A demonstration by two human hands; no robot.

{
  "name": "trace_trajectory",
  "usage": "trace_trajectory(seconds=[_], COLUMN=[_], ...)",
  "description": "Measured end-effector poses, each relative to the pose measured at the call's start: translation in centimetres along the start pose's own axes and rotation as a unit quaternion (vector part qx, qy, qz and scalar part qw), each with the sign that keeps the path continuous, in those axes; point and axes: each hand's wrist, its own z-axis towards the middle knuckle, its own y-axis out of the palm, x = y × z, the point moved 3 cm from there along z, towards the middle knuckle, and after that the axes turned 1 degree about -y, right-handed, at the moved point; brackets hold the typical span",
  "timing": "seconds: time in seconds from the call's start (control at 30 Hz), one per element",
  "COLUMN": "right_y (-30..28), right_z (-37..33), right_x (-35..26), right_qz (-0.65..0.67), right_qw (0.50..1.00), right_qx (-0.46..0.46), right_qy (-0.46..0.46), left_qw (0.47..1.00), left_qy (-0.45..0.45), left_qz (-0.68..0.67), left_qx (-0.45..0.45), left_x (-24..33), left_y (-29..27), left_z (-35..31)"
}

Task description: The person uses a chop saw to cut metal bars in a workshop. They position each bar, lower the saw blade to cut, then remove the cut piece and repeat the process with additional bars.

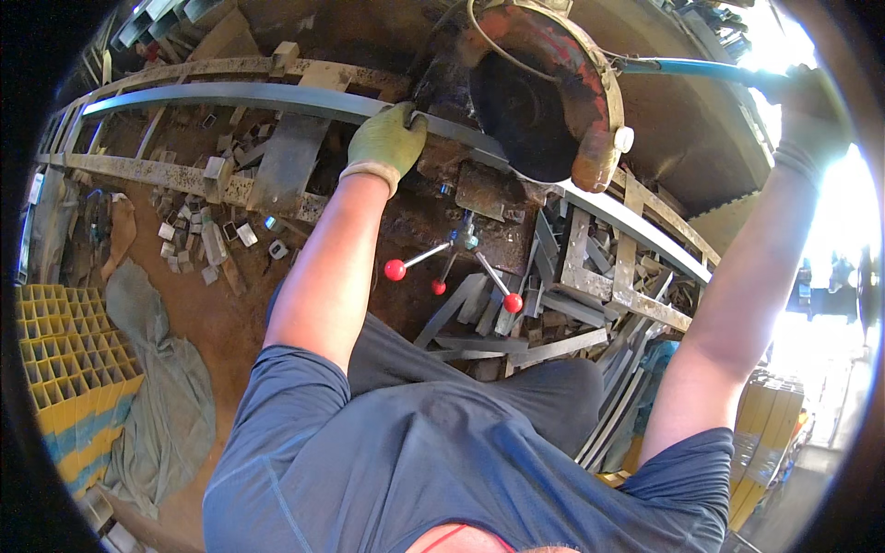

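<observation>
My left hand (pixel 387 140), in a green work glove, is closed over a long grey metal bar (pixel 230 93), just left of a cut-off saw (pixel 597 88). The bar passes under the saw's dark round disc (pixel 518 118) and shows again as a bright length (pixel 636 226) on the right. Up at the far right, my gloved right hand (pixel 809 109) grips the end of the saw's blue handle (pixel 687 68); glare washes out its fingers. In front of the saw is a three-armed clamp handle (pixel 468 241) with red ball knobs. Whether the disc touches the bar is hidden.
A rusty rack (pixel 138 166) carries the bar at left, and another frame (pixel 590 276) stands at right. Metal offcuts (pixel 189 226) litter the floor below. At lower left are stacked yellow square tubes (pixel 74 346) beside a grey cloth (pixel 166 387). Wrapped bundles (pixel 765 424) stand at right.
</observation>
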Motion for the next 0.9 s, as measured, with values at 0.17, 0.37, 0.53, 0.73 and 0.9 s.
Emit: trace_trajectory(seconds=[0.17,0.37,0.53,0.73,0.9], right_y=[10.5,4.4,5.4,5.4,4.2], right_z=[-5.6,-5.9,-8.0,-9.1,-10.0], right_x=[-7.7,-5.8,-6.6,-6.6,-5.4], right_qz=[0.324,0.067,0.203,0.228,0.195], right_qw=[0.925,0.996,0.971,0.965,0.972], right_qx=[0.119,0.042,0.087,0.087,0.087], right_qy=[0.159,0.041,0.094,0.101,0.101], left_qw=[0.999,1.0,1.0,1.0,1.0], left_qy=[-0.027,-0.015,-0.002,0.003,-0.009], left_qz=[0.013,-0.009,0.002,-0.012,-0.012], left_qx=[0.018,-0.002,0.013,0.028,0.018], left_x=[-0.5,0.7,-0.1,-0.7,-0.7], left_y=[-2.4,-1.6,-0.7,-0.6,-0.6], left_z=[-1.4,-0.6,-0.6,-0.5,-0.5])
